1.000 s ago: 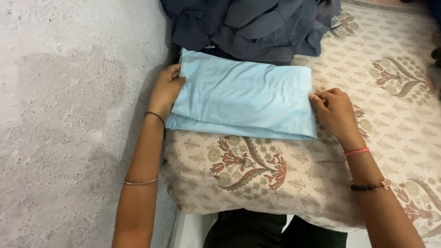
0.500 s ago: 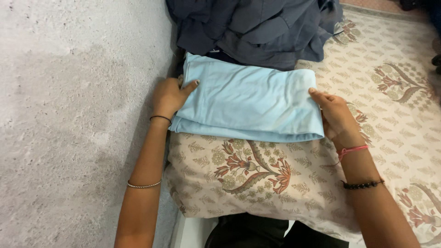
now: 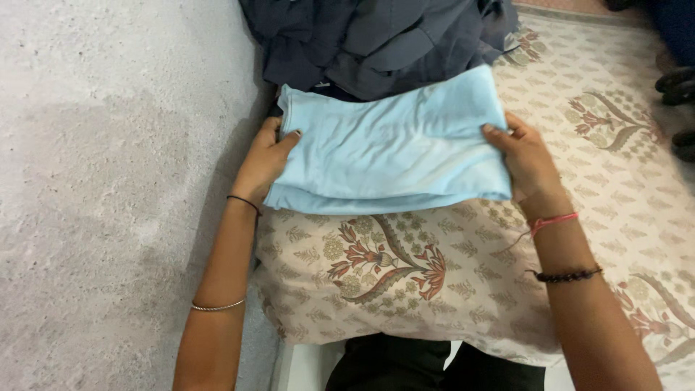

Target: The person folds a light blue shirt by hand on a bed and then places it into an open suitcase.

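A folded light blue cloth (image 3: 391,148) lies across a cream bedsheet with red and green floral print (image 3: 405,282). My left hand (image 3: 264,161) grips the cloth's left edge, thumb on top. My right hand (image 3: 525,156) grips its right edge, thumb on top and fingers underneath. The right side of the cloth is raised a little, so the fold sits tilted.
A heap of dark blue-grey clothes (image 3: 376,40) lies just beyond the cloth. A rough grey concrete surface (image 3: 108,181) fills the left side. Dark objects (image 3: 677,83) sit at the far right edge. My dark trousers (image 3: 405,362) show at the bottom.
Both hands went from resting at the cloth's ends to gripping them. The cloth's right end has lifted and shifted toward the dark clothes heap.
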